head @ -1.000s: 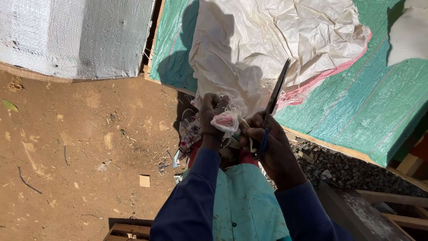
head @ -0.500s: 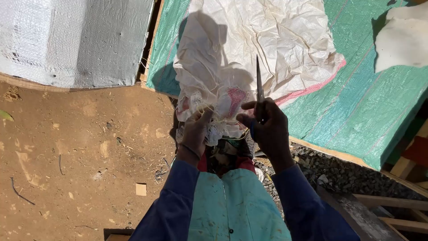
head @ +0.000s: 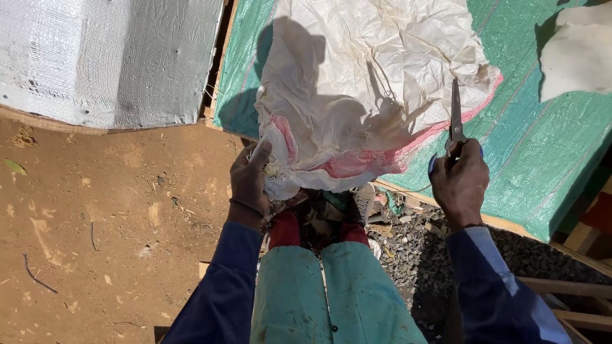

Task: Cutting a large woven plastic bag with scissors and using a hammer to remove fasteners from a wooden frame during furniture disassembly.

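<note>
A crumpled white woven sack [head: 363,89] with a pink stripe lies on a green woven sheet [head: 542,146] that covers a raised surface. My left hand [head: 250,179] grips the sack's near corner at the surface's edge. Off to the right, my right hand [head: 460,181] holds a pair of scissors [head: 455,118], blades closed and pointing up and away, clear of the sack. Both sleeves are dark blue, and I wear a green apron [head: 331,293].
A grey-white woven sheet [head: 108,57] covers a surface at the upper left. Bare brown dirt [head: 108,242] spreads to the left. Gravel and scraps [head: 414,248] lie below the green sheet's edge. Wooden slats [head: 574,299] run at the lower right. Another white sack [head: 577,54] lies at the upper right.
My right hand has moved right with the scissors, away from the sack's corner. The left hand keeps its hold on the corner and the sack now lies spread wider.
</note>
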